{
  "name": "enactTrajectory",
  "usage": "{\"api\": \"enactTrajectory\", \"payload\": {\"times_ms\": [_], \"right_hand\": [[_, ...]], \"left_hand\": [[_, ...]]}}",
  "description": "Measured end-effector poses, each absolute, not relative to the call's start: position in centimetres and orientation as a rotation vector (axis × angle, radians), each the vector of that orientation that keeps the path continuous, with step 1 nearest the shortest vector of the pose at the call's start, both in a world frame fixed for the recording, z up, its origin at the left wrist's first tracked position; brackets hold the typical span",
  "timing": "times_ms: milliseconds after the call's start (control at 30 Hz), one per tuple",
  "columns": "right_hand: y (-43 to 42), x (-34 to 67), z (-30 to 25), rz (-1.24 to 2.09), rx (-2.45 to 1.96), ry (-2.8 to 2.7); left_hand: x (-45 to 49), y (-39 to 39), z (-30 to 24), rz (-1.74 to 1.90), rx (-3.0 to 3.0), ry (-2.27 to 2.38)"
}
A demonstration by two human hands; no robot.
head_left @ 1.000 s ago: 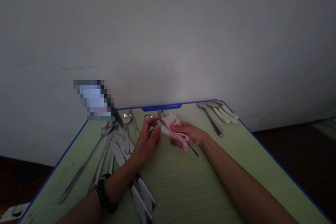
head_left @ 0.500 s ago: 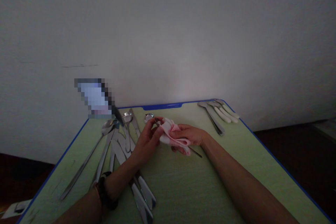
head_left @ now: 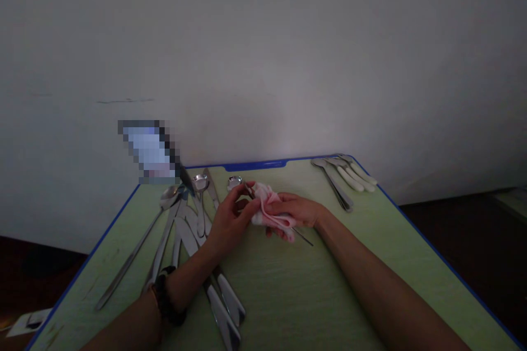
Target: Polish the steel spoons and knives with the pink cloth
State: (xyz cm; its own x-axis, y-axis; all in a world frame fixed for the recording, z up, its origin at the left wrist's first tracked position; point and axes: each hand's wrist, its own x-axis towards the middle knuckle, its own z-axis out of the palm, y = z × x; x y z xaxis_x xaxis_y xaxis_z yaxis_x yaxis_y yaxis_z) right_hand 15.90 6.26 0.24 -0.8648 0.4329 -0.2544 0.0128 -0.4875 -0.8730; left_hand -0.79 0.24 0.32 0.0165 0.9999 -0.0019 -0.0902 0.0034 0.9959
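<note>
A pink and white cloth [head_left: 269,205] is folded around a thin metal piece of cutlery [head_left: 303,237], whose slim end sticks out at the lower right. My right hand [head_left: 294,209] is closed on the cloth, pressing it around the metal. With its fingers my left hand [head_left: 235,214] grips the other end of the cutlery at the cloth's upper left. The cloth and fingers hide most of the piece, so its kind is not plain. Just beyond my left fingers shows a shiny spoon bowl [head_left: 234,181]; whether it belongs to the held piece I cannot tell.
Left of my hands lie several knives [head_left: 220,307], a long spoon [head_left: 132,252] and a shorter spoon [head_left: 200,197] on the green blue-edged table [head_left: 304,296]. At the back right are metal spoons [head_left: 332,186] and white-handled cutlery [head_left: 349,175]. A blurred screen [head_left: 150,151] stands back left.
Both hands stay around the cloth and cutlery. The slim end jutting out at the lower right has shifted slightly left and looks thinner, as if turned.
</note>
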Motion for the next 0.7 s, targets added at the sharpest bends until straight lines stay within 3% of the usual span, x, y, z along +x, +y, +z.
{"api": "enactTrajectory", "payload": {"times_ms": [400, 700], "right_hand": [[6.34, 15.76, 0.39, 2.432, -0.658, -1.477], [6.14, 15.73, 0.34, 2.421, -0.7, -1.434]], "left_hand": [[-0.67, 0.17, 0.66, 1.543, 1.079, 1.186], [-0.79, 0.19, 0.45, 1.348, 1.18, 1.171]]}}
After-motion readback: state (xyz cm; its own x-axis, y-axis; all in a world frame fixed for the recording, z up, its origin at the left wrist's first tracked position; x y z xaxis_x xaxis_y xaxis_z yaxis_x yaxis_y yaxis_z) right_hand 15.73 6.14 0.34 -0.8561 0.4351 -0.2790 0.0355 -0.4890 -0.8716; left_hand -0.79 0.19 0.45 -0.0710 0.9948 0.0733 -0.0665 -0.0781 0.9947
